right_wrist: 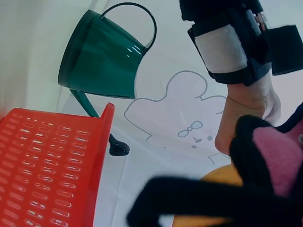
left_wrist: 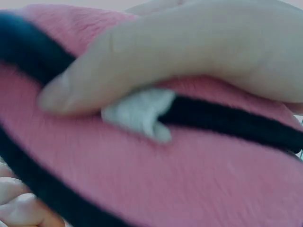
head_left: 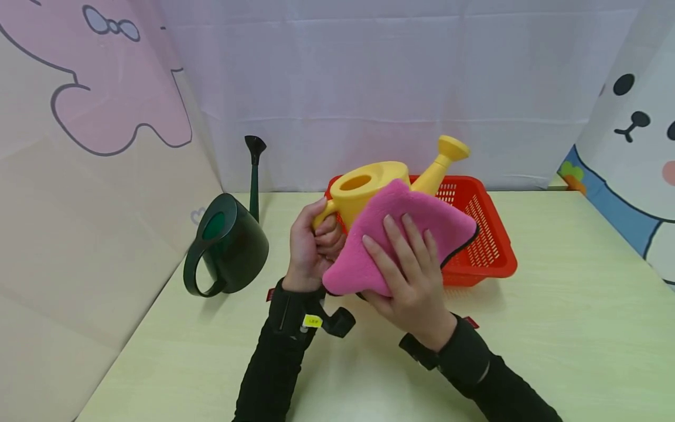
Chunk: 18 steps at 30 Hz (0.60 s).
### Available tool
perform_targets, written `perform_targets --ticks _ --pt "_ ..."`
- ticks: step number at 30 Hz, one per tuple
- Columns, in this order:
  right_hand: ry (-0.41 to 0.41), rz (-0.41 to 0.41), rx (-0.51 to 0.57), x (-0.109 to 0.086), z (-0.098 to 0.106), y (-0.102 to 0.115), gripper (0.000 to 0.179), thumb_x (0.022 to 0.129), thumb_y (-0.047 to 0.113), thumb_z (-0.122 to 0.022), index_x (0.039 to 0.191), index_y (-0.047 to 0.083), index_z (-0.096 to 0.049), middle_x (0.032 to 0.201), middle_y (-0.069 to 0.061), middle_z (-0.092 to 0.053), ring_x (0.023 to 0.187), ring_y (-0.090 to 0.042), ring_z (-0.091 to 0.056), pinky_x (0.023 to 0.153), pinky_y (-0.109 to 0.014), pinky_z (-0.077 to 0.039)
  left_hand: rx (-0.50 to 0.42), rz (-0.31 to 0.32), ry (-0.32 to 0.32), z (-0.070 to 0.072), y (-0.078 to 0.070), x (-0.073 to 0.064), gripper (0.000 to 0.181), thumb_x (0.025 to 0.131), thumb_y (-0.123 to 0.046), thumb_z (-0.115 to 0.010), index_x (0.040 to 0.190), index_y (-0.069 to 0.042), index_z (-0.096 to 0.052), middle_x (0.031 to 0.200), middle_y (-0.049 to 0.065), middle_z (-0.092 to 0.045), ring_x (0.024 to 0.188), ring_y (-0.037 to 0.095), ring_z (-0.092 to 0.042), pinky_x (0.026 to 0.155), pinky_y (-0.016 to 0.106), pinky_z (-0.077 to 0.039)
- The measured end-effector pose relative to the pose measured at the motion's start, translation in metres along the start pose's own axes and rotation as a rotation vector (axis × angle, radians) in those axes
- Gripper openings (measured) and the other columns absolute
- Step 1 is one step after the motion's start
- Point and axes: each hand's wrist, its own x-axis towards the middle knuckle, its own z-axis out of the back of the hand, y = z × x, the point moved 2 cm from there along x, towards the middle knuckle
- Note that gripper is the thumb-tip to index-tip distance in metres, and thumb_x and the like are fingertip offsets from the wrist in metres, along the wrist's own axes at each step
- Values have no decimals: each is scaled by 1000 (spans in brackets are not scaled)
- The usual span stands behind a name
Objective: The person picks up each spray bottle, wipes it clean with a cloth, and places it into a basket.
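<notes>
A yellow watering can (head_left: 369, 176) is held up in front of the red basket, its spout pointing to the upper right. My left hand (head_left: 310, 249) grips its handle, fingers curled round it. Over the can's near side lies a pink cloth (head_left: 448, 220) with a dark edge. My right hand (head_left: 413, 281) holds this cloth against the can, fingers spread across it. In the left wrist view, the right thumb (left_wrist: 156, 52) presses the folded cloth beside a white tag (left_wrist: 137, 113). The cloth hides the can's lower part.
A red slatted basket (head_left: 503, 264) stands on the table behind the can. To the left, a dark green watering can (head_left: 239, 252) sits near the side curtain (head_left: 105, 264). A white curtain (head_left: 337, 88) hangs along the table's back edge.
</notes>
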Motion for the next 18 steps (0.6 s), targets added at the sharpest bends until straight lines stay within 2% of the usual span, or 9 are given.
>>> perform_targets --ticks 5,9,11,14,18 --pt "-84 -133 150 4 4 -12 55 86 46 -55 119 2 -54 138 -12 -45 131 -31 -39 110 -43 -30 50 -9 28 0 -1 0 47 96 -24 -14 51 -16 -24 45 -5 -16 36 10 -13 40 25 -4" --pt "-111 -255 311 6 8 -24 59 86 45 -57 121 -2 -52 137 -12 -46 130 -28 -40 108 -38 -33 67 -7 6 -1 -2 -1 50 96 -24 -15 48 -18 -28 42 -6 -21 33 9 -19 40 26 -5" --pt "-118 -290 356 6 10 -29 60 86 44 -58 120 -5 -51 136 -13 -47 130 -26 -40 108 -36 -34 70 -6 4 -1 -2 -2 50 96 -24 -16 48 -18 -29 41 -8 -24 32 7 -22 40 26 -6" --pt "-111 -316 368 7 11 -32 61 85 44 -58 119 -7 -51 134 -14 -49 130 -26 -41 108 -36 -34 80 -10 -4 -1 -3 -2 50 96 -24 -17 49 -18 -29 40 -9 -27 31 5 -25 39 26 -7" --pt "-72 -310 313 7 10 -30 60 86 43 -57 123 -4 -50 135 -17 -47 130 -27 -41 109 -37 -32 94 -13 -26 0 -3 -2 49 96 -24 -18 49 -18 -29 40 -10 -29 31 5 -27 39 25 -9"
